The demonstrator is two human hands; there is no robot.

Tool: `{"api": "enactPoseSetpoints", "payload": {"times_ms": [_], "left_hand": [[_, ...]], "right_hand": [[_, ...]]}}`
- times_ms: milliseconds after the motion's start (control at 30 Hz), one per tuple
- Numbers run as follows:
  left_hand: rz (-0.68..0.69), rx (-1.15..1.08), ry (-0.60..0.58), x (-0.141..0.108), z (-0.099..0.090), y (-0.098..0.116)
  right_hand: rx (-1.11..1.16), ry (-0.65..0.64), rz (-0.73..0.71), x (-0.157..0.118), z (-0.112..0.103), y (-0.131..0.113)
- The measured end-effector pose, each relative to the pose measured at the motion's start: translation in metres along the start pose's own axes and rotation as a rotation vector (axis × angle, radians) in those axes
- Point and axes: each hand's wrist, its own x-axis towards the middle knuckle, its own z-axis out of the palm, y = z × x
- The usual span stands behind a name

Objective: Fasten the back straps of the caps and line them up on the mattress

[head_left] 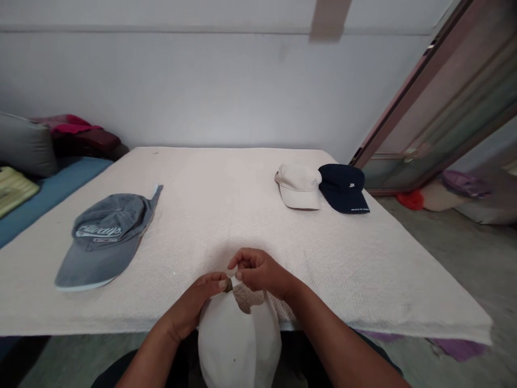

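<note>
A white cap (226, 337) is at the table's near edge, its back opening and strap turned away from me. My left hand (200, 299) pinches the strap beside a small dark metal buckle (229, 285). With thumb and fingertips, my right hand (264, 273) grips the white end of the cap strap (237, 279) just right of the buckle. The exact hold of the fingertips is partly hidden. To the left lies a grey cap (109, 237) with white lettering, its strap end sticking out at the back.
A cream cap (299, 186) and a navy cap (343, 188) sit side by side at the table's back right. All rest on a white textured cloth (218, 215). A grey cushion (26, 145) is on the left, a sliding door (428, 124) on the right.
</note>
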Motion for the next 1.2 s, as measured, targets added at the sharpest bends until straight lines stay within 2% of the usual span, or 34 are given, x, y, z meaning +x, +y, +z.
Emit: {"api": "enactPoseSetpoints", "payload": {"times_ms": [167,300,600,833,1000,1200], "left_hand": [[0.006,-0.006,-0.013,0.001,-0.001,-0.002],[0.006,-0.012,-0.013,0.001,-0.003,-0.003],[0.01,0.014,0.025,0.001,-0.002,-0.003],[0.023,0.081,0.063,0.0,0.0,0.0],[0.022,0.041,0.042,0.004,-0.007,-0.005],[0.012,0.032,0.039,0.003,-0.001,-0.001]], "right_hand": [[-0.062,-0.041,0.01,0.002,0.001,0.004],[-0.119,0.006,-0.011,0.003,0.003,0.005],[0.125,-0.025,0.055,0.002,0.007,-0.001],[-0.018,0.002,0.011,0.003,0.004,0.004],[0.119,-0.065,0.006,0.006,0.008,0.009],[0.02,-0.03,0.04,0.008,0.002,0.009]]}}
